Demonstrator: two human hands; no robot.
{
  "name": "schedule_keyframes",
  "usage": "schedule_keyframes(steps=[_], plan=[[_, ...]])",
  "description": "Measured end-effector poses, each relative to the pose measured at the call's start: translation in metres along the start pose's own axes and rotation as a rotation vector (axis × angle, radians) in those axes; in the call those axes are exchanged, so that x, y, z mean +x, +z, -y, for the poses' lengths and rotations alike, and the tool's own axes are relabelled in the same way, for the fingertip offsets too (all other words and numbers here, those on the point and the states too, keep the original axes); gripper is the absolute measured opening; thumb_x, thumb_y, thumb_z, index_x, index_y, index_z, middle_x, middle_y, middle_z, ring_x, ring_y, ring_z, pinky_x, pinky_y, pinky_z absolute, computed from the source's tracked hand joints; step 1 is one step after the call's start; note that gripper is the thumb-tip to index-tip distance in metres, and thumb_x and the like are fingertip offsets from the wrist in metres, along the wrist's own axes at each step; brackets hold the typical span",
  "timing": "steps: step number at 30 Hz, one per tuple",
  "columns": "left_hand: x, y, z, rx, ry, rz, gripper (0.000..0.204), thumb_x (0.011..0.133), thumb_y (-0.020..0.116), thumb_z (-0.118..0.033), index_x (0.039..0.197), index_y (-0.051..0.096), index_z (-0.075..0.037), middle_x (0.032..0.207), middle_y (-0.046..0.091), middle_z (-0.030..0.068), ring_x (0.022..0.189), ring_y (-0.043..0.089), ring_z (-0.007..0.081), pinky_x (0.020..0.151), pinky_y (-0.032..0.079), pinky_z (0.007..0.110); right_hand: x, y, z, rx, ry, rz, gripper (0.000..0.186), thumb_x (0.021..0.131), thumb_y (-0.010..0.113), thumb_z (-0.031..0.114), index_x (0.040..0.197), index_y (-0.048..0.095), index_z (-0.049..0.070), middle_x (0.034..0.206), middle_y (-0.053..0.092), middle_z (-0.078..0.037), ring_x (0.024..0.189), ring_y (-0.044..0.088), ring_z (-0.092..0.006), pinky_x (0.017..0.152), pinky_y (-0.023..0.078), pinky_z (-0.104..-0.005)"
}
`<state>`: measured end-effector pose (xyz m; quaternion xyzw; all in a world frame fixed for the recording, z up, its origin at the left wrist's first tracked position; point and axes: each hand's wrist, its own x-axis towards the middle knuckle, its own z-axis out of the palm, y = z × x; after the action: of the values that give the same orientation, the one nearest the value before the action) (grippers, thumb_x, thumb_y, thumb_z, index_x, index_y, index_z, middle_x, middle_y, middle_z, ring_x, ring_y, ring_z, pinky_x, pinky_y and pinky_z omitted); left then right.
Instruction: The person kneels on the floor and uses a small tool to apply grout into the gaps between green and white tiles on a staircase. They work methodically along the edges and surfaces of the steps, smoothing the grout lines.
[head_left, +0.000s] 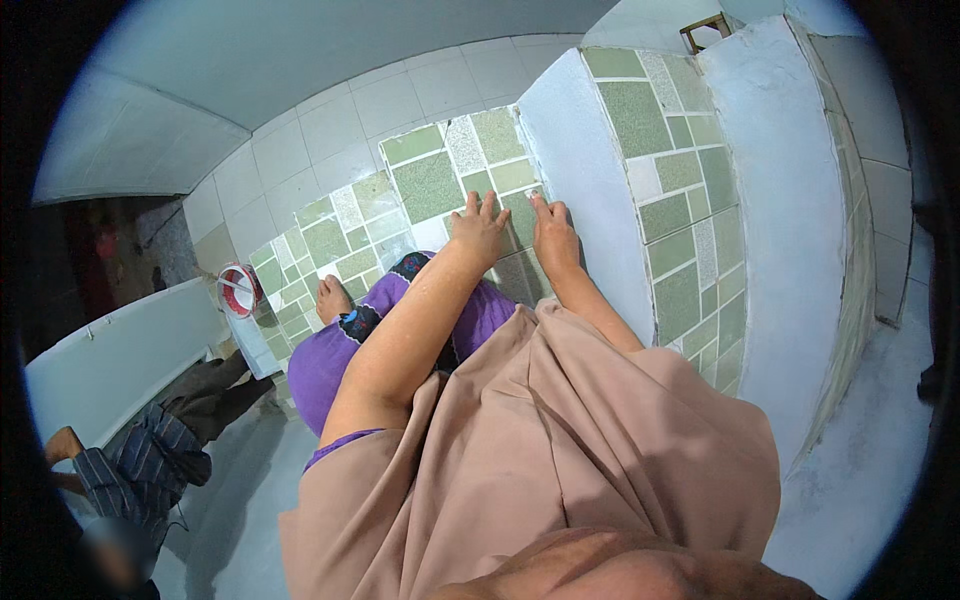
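Observation:
My left hand (480,228) rests on a step of green and white patterned tiles (430,188), its fingers spread. To its right, my right hand (553,238) is closed with its fingertips at the tile surface, beside the pale blue riser (575,140). Something small and whitish shows at those fingertips; it is too small to name. White joint lines run between the tiles. My bare foot (333,298) stands on a tiled step to the left, below purple trousers.
More tiled steps (690,240) rise to the right. A red and white bucket (240,290) stands at the left. Another person in a striped shirt (140,470) is at the lower left. A small wooden frame (707,33) sits at the upper right.

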<state>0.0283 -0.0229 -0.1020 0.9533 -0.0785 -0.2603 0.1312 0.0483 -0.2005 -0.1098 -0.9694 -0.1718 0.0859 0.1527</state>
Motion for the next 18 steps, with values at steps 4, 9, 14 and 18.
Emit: schedule_keyframes(steps=[4,9,14,18], plan=[[0.004,0.0,0.002,0.044,-0.008,0.006,0.069,0.08,0.06,-0.017,0.145,0.038,-0.027,0.154,0.023,0.0114,0.14,0.024,0.0397,0.1,0.042,0.057,-0.003,-0.004,-0.001,-0.04,0.02,0.093,0.041,0.091,0.048,0.005,0.131,0.045,0.01,0.102,0.05,-0.018,0.076,0.062,-0.0406,0.063,0.053,-0.0497],[0.006,-0.001,0.0,-0.025,0.051,-0.007,0.065,0.083,0.057,-0.018,0.144,0.039,-0.029,0.155,0.021,0.0113,0.139,0.024,0.0412,0.1,0.041,0.058,0.0,-0.01,0.002,-0.035,-0.049,-0.032,0.051,0.084,0.049,-0.003,0.133,0.041,0.01,0.104,0.049,-0.02,0.078,0.063,-0.0425,0.065,0.054,-0.0488],[0.006,-0.014,-0.006,0.051,-0.004,0.063,0.061,0.084,0.054,-0.018,0.143,0.041,-0.029,0.155,0.022,0.0116,0.138,0.026,0.0429,0.1,0.04,0.058,-0.009,-0.011,-0.001,-0.064,0.012,0.113,0.045,0.086,0.051,0.0,0.13,0.043,0.006,0.106,0.049,-0.021,0.078,0.064,-0.0409,0.067,0.055,-0.0469],[0.003,-0.021,-0.013,-0.005,-0.032,0.065,0.06,0.084,0.054,-0.018,0.142,0.043,-0.029,0.155,0.022,0.0114,0.138,0.026,0.0429,0.101,0.039,0.059,-0.001,-0.005,-0.005,-0.056,0.019,0.019,0.041,0.088,0.05,0.002,0.129,0.046,0.008,0.102,0.05,-0.019,0.077,0.063,-0.0404,0.066,0.054,-0.048]])
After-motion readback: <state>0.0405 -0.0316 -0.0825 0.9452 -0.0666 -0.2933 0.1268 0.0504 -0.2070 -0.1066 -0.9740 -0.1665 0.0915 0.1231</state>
